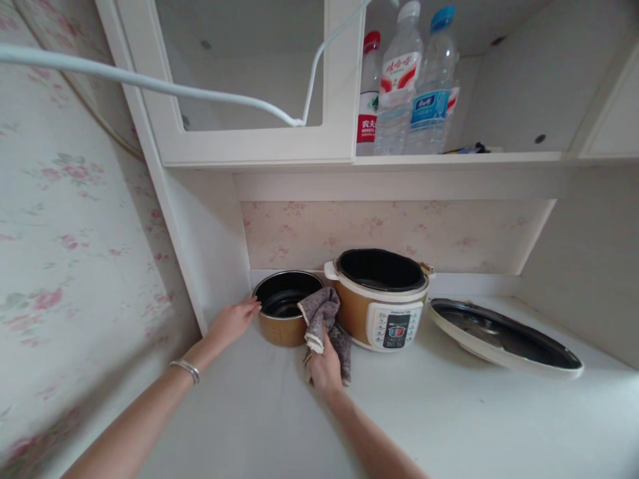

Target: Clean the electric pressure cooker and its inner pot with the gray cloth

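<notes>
A round inner pot (pixel 282 330), gold outside and black inside, stands on the white counter near the left side panel. My left hand (pixel 241 315) grips its left rim with closed fingers. Bunched in my right hand (pixel 325 366) is a grey-brown cloth (pixel 319 313), which lies against the pot's right side. Just to the right stands a gold and white electric cooker (pixel 354 313) without its lid, its dark inside showing and its control panel facing me. The cooker's lid (pixel 504 336) rests upside down on the counter, farther right.
Above hangs a white cabinet (pixel 259 152) with a glass door at left and an open shelf holding several plastic bottles (pixel 399 86). A white cable (pixel 200 93) crosses the upper left in front of the cabinet. A white side panel (pixel 210 233) borders the counter (pixel 249 412).
</notes>
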`<state>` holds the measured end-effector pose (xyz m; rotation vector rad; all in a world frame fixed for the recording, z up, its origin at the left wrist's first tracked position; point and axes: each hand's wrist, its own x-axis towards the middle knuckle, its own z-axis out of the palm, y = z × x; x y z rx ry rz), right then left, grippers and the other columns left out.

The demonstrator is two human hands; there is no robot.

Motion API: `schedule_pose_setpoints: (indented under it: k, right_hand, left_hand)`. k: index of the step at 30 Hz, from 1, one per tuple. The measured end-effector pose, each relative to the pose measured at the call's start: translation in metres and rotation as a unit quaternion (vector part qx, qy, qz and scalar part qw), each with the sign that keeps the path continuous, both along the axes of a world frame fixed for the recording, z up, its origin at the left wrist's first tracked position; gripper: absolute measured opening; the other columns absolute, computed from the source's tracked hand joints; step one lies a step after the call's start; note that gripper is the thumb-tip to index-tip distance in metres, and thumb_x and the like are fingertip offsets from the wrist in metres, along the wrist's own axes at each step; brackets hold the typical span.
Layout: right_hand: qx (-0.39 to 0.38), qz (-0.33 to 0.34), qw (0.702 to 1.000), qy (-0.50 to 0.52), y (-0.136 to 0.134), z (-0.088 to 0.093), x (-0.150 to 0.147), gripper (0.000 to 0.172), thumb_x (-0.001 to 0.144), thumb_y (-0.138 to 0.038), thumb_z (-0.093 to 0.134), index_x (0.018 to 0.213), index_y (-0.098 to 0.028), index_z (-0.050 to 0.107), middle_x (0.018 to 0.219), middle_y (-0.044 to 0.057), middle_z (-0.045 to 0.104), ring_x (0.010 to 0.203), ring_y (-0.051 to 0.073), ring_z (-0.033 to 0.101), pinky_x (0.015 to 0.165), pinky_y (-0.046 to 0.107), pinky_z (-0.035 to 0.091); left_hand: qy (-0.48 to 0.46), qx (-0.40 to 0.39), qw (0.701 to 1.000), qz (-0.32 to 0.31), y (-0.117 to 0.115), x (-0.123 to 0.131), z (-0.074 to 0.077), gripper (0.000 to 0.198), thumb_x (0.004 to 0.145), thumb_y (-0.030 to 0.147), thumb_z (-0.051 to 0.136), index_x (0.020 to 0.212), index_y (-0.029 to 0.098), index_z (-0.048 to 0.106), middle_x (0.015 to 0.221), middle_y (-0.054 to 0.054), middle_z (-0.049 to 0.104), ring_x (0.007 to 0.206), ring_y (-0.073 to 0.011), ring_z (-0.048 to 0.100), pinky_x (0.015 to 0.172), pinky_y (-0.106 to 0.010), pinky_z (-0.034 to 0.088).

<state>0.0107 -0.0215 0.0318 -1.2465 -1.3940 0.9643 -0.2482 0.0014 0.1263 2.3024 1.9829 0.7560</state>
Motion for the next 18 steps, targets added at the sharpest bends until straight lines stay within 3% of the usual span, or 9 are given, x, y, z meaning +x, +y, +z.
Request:
schedule_pose_setpoints:
  k: [2, 7, 10, 14, 16, 18]
  right_hand:
    - [-0.003, -0.006, 1.0, 0.02, -0.009, 0.001, -0.01, 0.068, 0.08, -0.025, 0.047, 0.146, -0.025, 0.03, 0.133, 0.005, 0.055, 0.121, 0.023, 0.052, 0.101, 0.033, 0.04]
    - [0.031, 0.038, 0.997, 0.052, -0.033, 0.0, -0.039, 0.079, 0.07, -0.008, 0.041, 0.146, -0.024, 0.031, 0.147, -0.003, 0.038, 0.137, 0.017, 0.03, 0.113, 0.033, 0.02]
    - [0.015, 0.093, 0.994, 0.048, -0.043, 0.008, -0.057, 0.077, 0.07, -0.005, 0.041, 0.144, -0.025, 0.035, 0.137, 0.001, 0.05, 0.129, 0.018, 0.042, 0.109, 0.034, 0.027]
    - [-0.004, 0.198, 0.974, 0.108, -0.05, 0.033, -0.077, 0.047, 0.08, -0.02, 0.049, 0.126, -0.025, 0.057, 0.112, 0.002, 0.066, 0.109, 0.021, 0.058, 0.099, 0.034, 0.038]
    - [-0.048, 0.241, 0.953, 0.176, -0.051, 0.046, -0.078, 0.04, 0.081, -0.031, 0.054, 0.12, -0.023, 0.06, 0.101, 0.002, 0.069, 0.099, 0.021, 0.061, 0.092, 0.034, 0.044]
    - [-0.099, 0.261, 0.932, 0.231, -0.052, 0.058, -0.069, 0.044, 0.081, -0.04, 0.054, 0.12, -0.02, 0.059, 0.093, 0.003, 0.068, 0.088, 0.02, 0.063, 0.083, 0.033, 0.048]
  left_hand:
    - [-0.003, 0.0, 1.0, 0.003, 0.0, 0.002, -0.004, 0.046, 0.09, 0.049, 0.036, 0.115, 0.026, 0.067, 0.128, -0.002, 0.058, 0.115, -0.0237, 0.058, 0.102, -0.037, 0.042]
    - [-0.019, -0.027, 0.999, 0.0, -0.002, 0.004, 0.001, 0.045, 0.088, 0.053, 0.039, 0.109, 0.027, 0.07, 0.124, 0.0, 0.06, 0.11, -0.0244, 0.06, 0.098, -0.034, 0.045]
    - [-0.032, -0.03, 0.999, 0.003, -0.003, 0.002, 0.003, 0.046, 0.087, 0.053, 0.039, 0.11, 0.027, 0.069, 0.123, -0.001, 0.06, 0.11, -0.0261, 0.06, 0.097, -0.037, 0.045]
    - [-0.107, -0.047, 0.993, -0.033, -0.012, 0.003, 0.004, 0.047, 0.086, 0.051, 0.043, 0.115, 0.022, 0.066, 0.125, -0.003, 0.06, 0.116, -0.0245, 0.057, 0.101, -0.036, 0.042]
    - [-0.168, -0.045, 0.985, -0.012, -0.024, 0.008, 0.005, 0.05, 0.086, 0.053, 0.043, 0.116, 0.021, 0.065, 0.124, -0.004, 0.062, 0.119, -0.0241, 0.055, 0.103, -0.037, 0.04]
    - [-0.235, -0.023, 0.97, 0.049, -0.042, 0.019, 0.005, 0.052, 0.087, 0.056, 0.039, 0.116, 0.02, 0.064, 0.122, -0.006, 0.063, 0.119, -0.0249, 0.054, 0.104, -0.039, 0.039]
